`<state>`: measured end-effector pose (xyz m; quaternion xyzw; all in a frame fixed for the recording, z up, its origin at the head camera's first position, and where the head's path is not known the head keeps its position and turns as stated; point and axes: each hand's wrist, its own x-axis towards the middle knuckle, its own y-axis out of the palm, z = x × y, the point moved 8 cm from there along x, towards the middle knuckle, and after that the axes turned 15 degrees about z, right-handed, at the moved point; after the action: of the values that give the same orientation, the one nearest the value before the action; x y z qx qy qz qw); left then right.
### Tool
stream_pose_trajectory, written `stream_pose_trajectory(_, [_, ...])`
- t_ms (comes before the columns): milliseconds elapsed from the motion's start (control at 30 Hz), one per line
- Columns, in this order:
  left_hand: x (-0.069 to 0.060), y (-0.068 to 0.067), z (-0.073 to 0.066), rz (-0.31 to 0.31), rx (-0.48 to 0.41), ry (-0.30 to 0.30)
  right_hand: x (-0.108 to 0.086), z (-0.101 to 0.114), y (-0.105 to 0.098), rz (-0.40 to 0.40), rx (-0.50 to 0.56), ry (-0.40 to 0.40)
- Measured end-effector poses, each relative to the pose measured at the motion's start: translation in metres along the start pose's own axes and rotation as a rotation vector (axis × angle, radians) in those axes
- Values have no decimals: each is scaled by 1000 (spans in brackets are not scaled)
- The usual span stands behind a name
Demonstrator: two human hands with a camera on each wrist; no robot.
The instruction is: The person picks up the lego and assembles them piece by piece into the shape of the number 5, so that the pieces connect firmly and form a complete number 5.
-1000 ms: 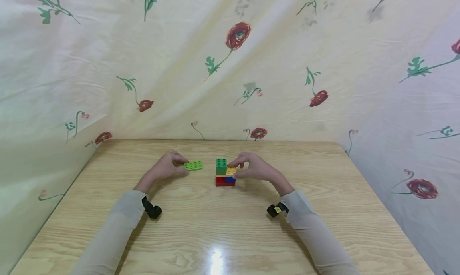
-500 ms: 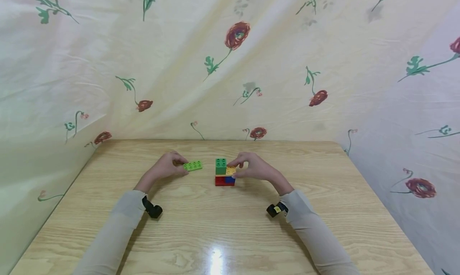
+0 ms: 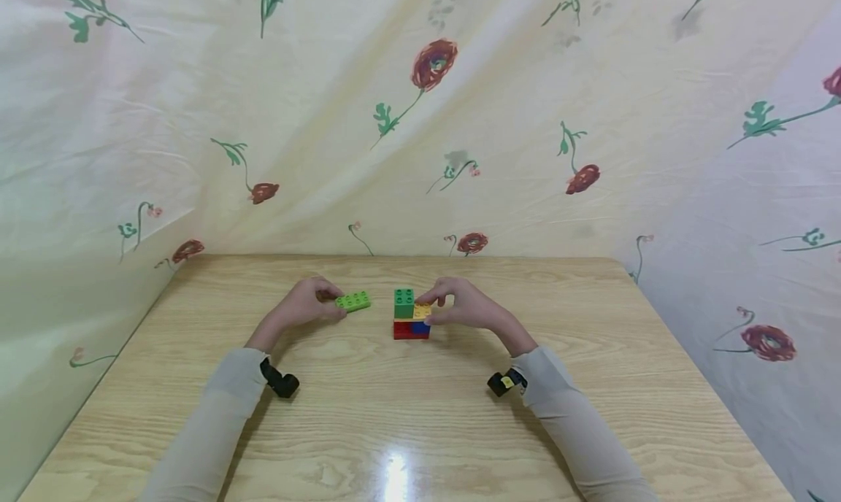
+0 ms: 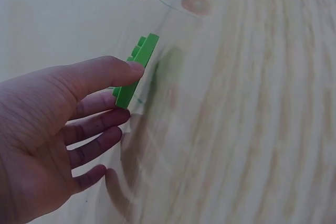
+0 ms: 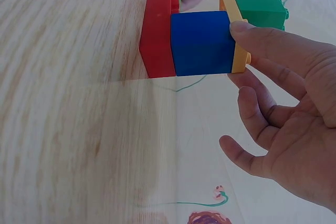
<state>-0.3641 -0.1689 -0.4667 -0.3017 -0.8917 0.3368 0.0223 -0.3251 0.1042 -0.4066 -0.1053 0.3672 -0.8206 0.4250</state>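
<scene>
My left hand point(image 3: 307, 303) pinches the short end of a light green flat toy brick point(image 3: 355, 302) between thumb and fingers. In the left wrist view a gap shows between this flat brick point(image 4: 147, 51) and its reflection, so it is held just off the table. Right of it stands a stack: a red brick point(image 5: 157, 38) at the bottom, a blue brick point(image 5: 202, 43) on its right half, a thin yellow brick point(image 3: 423, 311) across, and a dark green brick point(image 3: 404, 305) on the yellow one's left half. My right hand point(image 3: 469, 306) pinches the yellow brick's right end.
A wooden tabletop point(image 3: 368, 400) carries everything, glossy with a bright reflection near its front. Behind and at the sides hangs a cream cloth point(image 3: 315, 122) with printed flowers. Black wrist cameras point(image 3: 282, 385) sit on both wrists.
The light green flat brick has tilted slightly in my left hand, and that wrist has turned a little. My right hand and the stack have stayed in place.
</scene>
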Motion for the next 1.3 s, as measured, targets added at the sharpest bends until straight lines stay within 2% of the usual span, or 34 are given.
stream_pose_trajectory(167, [2,-1,-6,-1,2,12,0,-2,-1,1,-2,3])
stream_pose_trajectory(567, [6,-12,-48,-8,4,48,0,-3,-2,2,2,-8])
stream_pose_trajectory(833, [8,-17,-81,11,-4,114,2,-6,-2,3,7,5])
stream_pose_trajectory(1133, [6,-17,-109,10,-15,180,3,-6,-3,3,10,13])
stream_pose_trajectory(1300, [6,-11,-121,9,12,225,4,-6,-3,13,17,1])
